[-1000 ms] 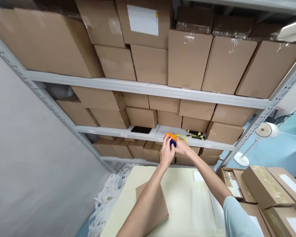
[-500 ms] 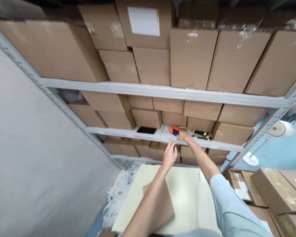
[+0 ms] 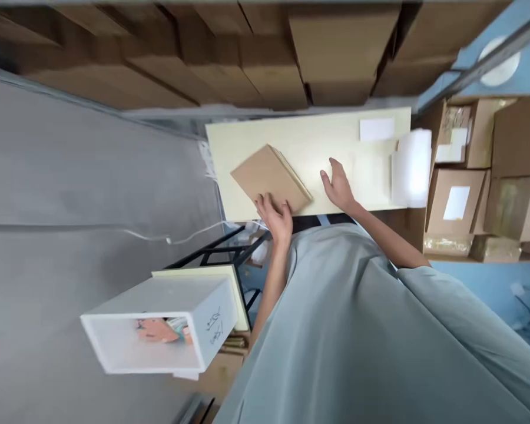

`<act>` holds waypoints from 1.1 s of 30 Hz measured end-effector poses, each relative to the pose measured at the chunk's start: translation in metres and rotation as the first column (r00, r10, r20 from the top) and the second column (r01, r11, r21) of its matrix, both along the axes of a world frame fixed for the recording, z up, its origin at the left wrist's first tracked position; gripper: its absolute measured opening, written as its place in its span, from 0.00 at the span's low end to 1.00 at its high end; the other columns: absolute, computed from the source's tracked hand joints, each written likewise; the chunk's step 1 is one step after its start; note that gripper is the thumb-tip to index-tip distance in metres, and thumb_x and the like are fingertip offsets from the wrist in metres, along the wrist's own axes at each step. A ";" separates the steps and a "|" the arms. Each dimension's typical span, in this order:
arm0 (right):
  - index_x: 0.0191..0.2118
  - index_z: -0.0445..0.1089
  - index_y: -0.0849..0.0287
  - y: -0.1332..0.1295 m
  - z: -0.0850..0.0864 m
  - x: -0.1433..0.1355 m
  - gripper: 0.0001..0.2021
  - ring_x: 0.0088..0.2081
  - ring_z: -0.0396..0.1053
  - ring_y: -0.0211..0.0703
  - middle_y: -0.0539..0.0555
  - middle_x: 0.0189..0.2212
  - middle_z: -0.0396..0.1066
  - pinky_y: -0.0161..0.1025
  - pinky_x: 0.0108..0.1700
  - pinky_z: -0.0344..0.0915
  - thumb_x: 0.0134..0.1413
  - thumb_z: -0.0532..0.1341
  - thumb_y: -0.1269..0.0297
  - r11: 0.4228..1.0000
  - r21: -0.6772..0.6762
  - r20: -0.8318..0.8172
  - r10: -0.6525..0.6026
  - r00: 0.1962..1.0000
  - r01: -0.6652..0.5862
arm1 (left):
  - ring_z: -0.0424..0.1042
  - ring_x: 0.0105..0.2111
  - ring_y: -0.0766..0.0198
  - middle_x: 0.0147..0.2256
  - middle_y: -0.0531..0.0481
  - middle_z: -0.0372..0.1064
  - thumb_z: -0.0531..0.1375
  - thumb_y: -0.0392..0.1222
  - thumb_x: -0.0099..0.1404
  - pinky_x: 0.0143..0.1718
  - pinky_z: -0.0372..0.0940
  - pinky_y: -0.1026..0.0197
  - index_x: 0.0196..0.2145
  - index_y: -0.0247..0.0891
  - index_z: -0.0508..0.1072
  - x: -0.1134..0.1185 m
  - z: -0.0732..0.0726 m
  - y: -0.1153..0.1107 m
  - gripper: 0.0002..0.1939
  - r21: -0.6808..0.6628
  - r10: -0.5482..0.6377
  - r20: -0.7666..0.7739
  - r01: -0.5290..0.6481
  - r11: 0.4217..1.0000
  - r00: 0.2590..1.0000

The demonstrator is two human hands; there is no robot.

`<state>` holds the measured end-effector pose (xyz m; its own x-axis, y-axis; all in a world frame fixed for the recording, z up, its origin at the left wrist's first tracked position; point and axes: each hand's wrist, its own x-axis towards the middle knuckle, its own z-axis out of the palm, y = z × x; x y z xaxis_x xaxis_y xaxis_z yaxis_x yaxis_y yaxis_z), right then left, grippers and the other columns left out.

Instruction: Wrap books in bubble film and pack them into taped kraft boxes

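On the left, I see the white bin (image 3: pixel 159 330) with pink stuff inside. Now my left hand (image 3: pixel 274 221), fingers spread, touches the near edge of the cardboard (image 3: pixel 271 178), which lies angled on the table's (image 3: pixel 327 203) left half. Right of it, my right hand (image 3: pixel 338 186) hovers empty, thumb and fingers apart; farther right, cartons (image 3: pixel 457 200).

The left hand (image 3: pixel 274 222) touches the six-o'clock edge of a flat, folded brown cardboard piece (image 3: pixel 271 176) on the pale cream, smooth-topped bench (image 3: pixel 320 132), the right hand (image 3: pixel 338 187) hovers at its three o'clock, and a white, open, rigid box (image 3: pixel 152 292) sits toward seven o'clock of the view.
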<state>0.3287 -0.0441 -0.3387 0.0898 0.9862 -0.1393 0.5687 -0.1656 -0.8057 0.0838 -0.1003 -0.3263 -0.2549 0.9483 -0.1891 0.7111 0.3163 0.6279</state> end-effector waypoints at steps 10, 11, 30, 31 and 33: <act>0.83 0.50 0.62 -0.104 -0.010 -0.060 0.52 0.84 0.44 0.53 0.63 0.82 0.49 0.51 0.85 0.40 0.72 0.43 0.24 0.924 -0.336 -0.410 0.030 0.912 -0.181 | 0.26 0.83 0.39 0.83 0.29 0.29 0.56 0.59 0.79 0.81 0.35 0.33 0.79 0.33 0.52 0.005 -0.008 -0.026 0.42 -0.126 -0.037 -0.138 0.019 0.992 0.990; 0.83 0.49 0.61 -0.098 -0.010 -0.065 0.51 0.84 0.41 0.52 0.61 0.83 0.47 0.51 0.85 0.38 0.73 0.43 0.24 0.924 -0.331 -0.438 0.029 0.899 -0.191 | 0.26 0.83 0.39 0.83 0.29 0.29 0.56 0.59 0.80 0.81 0.35 0.33 0.79 0.33 0.52 0.005 -0.009 -0.026 0.42 -0.134 -0.041 -0.153 0.020 0.991 0.987; 0.76 0.63 0.70 -0.005 -0.039 -0.068 0.47 0.81 0.52 0.51 0.65 0.78 0.59 0.49 0.84 0.40 0.77 0.44 0.30 0.866 -0.420 -0.616 -0.052 0.786 -0.273 | 0.30 0.83 0.37 0.81 0.28 0.43 0.55 0.54 0.79 0.81 0.37 0.34 0.76 0.27 0.58 0.025 0.002 -0.020 0.38 -0.116 -0.083 -0.195 0.061 0.991 0.977; 0.74 0.65 0.71 -0.002 -0.036 -0.065 0.48 0.81 0.53 0.53 0.67 0.77 0.61 0.49 0.84 0.41 0.75 0.46 0.28 0.869 -0.432 -0.596 -0.075 0.799 -0.240 | 0.32 0.83 0.37 0.80 0.27 0.44 0.57 0.53 0.77 0.81 0.38 0.34 0.76 0.27 0.59 0.025 0.003 -0.021 0.38 -0.110 -0.082 -0.190 0.062 0.992 0.978; 0.74 0.66 0.71 -0.002 -0.029 -0.055 0.51 0.81 0.52 0.57 0.69 0.77 0.60 0.51 0.84 0.40 0.72 0.49 0.24 0.868 -0.480 -0.511 -0.159 0.845 -0.127 | 0.36 0.82 0.36 0.80 0.26 0.45 0.60 0.53 0.75 0.81 0.39 0.34 0.75 0.28 0.61 0.027 0.006 -0.023 0.39 -0.107 -0.087 -0.171 0.069 0.992 0.981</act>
<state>0.2734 -0.0463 -0.3676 -0.1214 0.7765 -0.6184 0.0829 -0.6129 -0.7858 0.1108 -0.1236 -0.3206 -0.2188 0.9450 -0.2432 0.8322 0.3108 0.4591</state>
